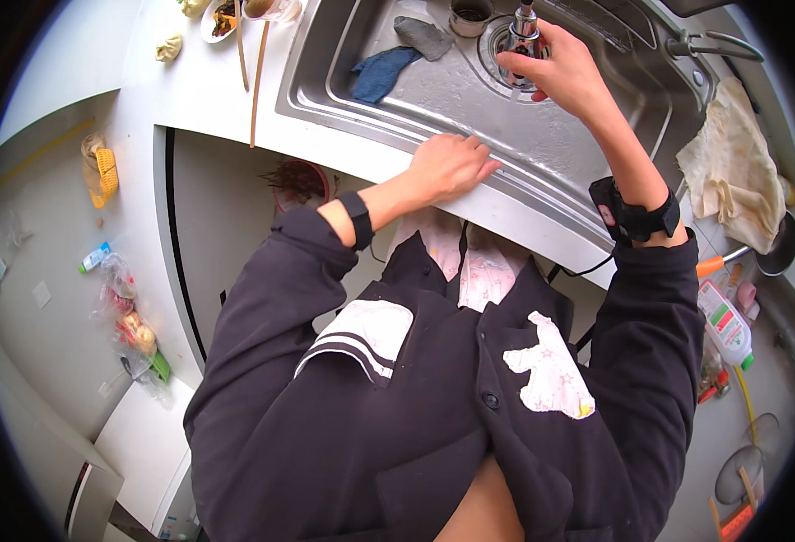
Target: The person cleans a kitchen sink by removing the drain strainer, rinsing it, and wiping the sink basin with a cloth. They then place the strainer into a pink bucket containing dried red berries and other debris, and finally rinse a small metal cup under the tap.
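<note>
My right hand (567,74) is closed round a chrome pull-out faucet head (524,29) over the sink drain, with water seemingly coming from its lower end. My left hand (451,168) lies palm down on the front rim of the steel sink (348,124), fingers loosely bent and holding nothing visible. Inside the basin, left of the drain, are a blue cloth (384,74), a grey cloth (424,38) and a small metal cup (470,18). Water drops wet the basin floor.
Wooden chopsticks (260,86) lie on the white counter left of the sink, near a plate of food (220,20). To the right are a cream cloth (731,167), a dark pan (779,244) and a white bottle (725,322). Bagged vegetables (135,330) sit at the left.
</note>
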Available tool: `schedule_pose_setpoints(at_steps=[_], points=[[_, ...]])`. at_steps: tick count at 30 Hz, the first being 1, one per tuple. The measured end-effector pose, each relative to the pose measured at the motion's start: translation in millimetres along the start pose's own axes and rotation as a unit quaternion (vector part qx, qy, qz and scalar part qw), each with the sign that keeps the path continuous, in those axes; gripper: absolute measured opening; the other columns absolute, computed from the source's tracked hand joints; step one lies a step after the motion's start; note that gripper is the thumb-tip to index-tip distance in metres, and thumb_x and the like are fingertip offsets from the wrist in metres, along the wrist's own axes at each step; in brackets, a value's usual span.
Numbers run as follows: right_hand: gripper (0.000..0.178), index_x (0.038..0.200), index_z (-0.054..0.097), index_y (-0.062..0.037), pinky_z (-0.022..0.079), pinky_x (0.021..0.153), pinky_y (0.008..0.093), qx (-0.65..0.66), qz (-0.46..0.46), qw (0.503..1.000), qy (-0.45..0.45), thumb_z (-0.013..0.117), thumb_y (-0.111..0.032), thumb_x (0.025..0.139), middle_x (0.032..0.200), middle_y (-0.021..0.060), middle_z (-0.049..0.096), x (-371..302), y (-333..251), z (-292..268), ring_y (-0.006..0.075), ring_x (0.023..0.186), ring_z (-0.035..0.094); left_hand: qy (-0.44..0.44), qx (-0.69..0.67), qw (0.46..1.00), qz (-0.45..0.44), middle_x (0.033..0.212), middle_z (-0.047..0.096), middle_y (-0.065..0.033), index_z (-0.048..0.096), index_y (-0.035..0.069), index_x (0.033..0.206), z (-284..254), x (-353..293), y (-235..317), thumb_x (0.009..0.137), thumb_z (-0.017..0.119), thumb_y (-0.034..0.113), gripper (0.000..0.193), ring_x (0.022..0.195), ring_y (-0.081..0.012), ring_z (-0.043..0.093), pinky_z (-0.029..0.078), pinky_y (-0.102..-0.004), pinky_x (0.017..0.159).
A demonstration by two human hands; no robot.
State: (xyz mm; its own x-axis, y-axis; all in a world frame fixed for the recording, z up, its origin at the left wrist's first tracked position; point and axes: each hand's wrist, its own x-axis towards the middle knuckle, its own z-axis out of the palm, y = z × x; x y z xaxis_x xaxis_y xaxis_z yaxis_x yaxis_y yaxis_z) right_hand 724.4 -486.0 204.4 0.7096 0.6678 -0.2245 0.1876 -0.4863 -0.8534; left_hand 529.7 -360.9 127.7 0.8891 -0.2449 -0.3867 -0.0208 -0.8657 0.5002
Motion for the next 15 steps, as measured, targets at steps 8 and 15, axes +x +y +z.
schedule_pose_setpoints(at_steps=[8,15], points=[[0.027,0.099,0.066,-0.0016,0.058,0.054,0.0320,0.063,0.054,0.997,-0.002,0.076,-0.017,0.078,0.079,0.0099,0.071,0.2,-3.1,-18.6,0.0164,0.064,0.069,-0.009,-0.579,0.764,-0.286,0.098,0.070,-0.0188,0.065,-0.004,0.093,-24.1,92.7,-19.4,0.108,0.033,0.032,0.050,0.088,-0.0280,0.073,0.061,-0.0351,0.080],[0.024,0.096,0.066,-0.0021,0.056,0.058,0.0317,0.124,0.006,0.991,0.041,0.076,-0.014,0.078,0.079,0.0095,0.070,14.2,-39.4,-0.1,0.0168,0.067,0.069,-0.015,-0.632,0.744,-0.218,0.079,0.063,-0.0067,0.062,0.001,0.093,-47.2,132.3,-39.1,0.098,0.052,0.014,0.017,0.070,-0.0107,0.064,0.049,-0.0198,0.056]])
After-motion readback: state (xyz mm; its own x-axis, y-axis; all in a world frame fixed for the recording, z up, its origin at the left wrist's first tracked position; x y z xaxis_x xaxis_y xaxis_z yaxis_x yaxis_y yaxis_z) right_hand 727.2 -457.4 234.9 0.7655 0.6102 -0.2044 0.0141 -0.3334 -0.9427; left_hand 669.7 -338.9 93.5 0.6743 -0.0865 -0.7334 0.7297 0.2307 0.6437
